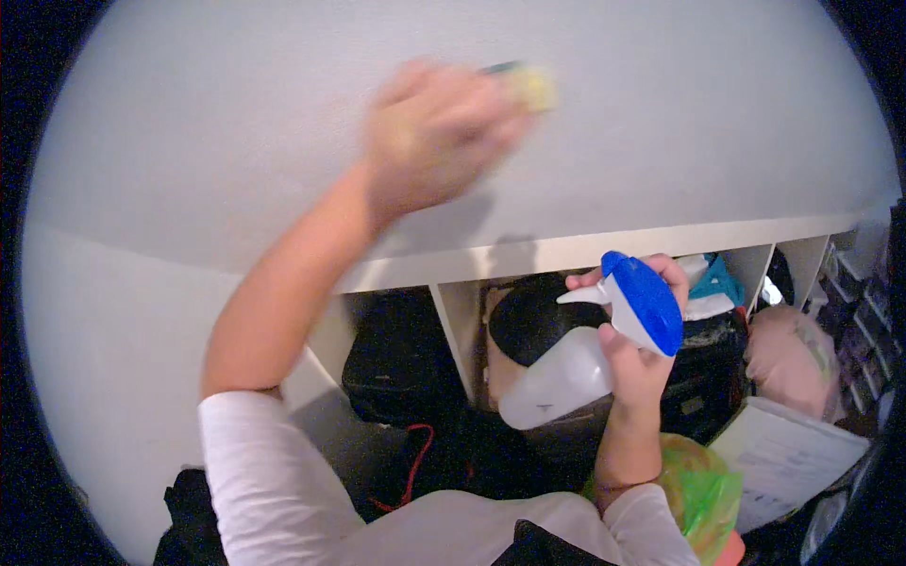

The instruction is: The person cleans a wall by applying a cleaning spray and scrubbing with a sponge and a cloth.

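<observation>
My left hand (439, 132), smeared by motion, is raised in front of the pale wall (661, 113). Its fingers are closed round a yellow sponge (535, 90) with a dark green side. Whether the sponge touches the wall is hard to tell from the blur. Lower and to the right, my right hand (637, 363) grips a spray bottle (559, 379) by its neck. The bottle has a translucent white body and a blue and white trigger head, and it is tilted, with its base toward the lower left.
Below the wall runs a white cubby shelf (453, 269) holding a black bag (396, 363) and other dark items. To the right are a pink plastic bag (791, 358), a white printed sheet (788, 462), a green bag (698, 491) and stacked drawers (864, 330).
</observation>
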### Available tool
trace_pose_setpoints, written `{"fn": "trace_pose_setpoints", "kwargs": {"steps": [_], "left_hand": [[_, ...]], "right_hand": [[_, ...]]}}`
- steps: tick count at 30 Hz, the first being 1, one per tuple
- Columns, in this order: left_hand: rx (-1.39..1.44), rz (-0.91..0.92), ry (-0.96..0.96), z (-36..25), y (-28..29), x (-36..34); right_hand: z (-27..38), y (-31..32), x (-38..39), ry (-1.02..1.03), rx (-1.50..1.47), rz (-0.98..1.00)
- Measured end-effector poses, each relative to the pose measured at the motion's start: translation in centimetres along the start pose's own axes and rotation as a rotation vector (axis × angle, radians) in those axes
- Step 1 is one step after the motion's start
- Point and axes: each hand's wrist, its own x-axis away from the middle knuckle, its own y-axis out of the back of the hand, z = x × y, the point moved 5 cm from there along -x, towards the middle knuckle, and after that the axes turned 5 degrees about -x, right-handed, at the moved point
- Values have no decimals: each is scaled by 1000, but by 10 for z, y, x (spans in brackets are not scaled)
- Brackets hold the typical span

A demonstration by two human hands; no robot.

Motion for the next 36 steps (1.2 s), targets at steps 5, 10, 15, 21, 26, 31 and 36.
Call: {"fn": "trace_pose_setpoints", "kwargs": {"steps": [5,10,15,21,26,31,36], "left_hand": [[79,14,19,7,-1,-9],[-104,-22,2,42,44,48],[159,-106,-12,-31,-9,-49],[-97,0,131,24,50,100],[-432,-299,950,94,124,174],[-292,-286,622,58,89,128],[-434,-600,990,105,129,135]], "right_hand": [[4,7,-6,7,-74,-48],[20,22,8,4,32,-16],[31,2,-9,75,97,-36],[24,36,12,-28,101,34],[16,30,-1,-20,186,17],[3,5,7,-16,154,145],[-14,3,4,-119,47,141]]}}
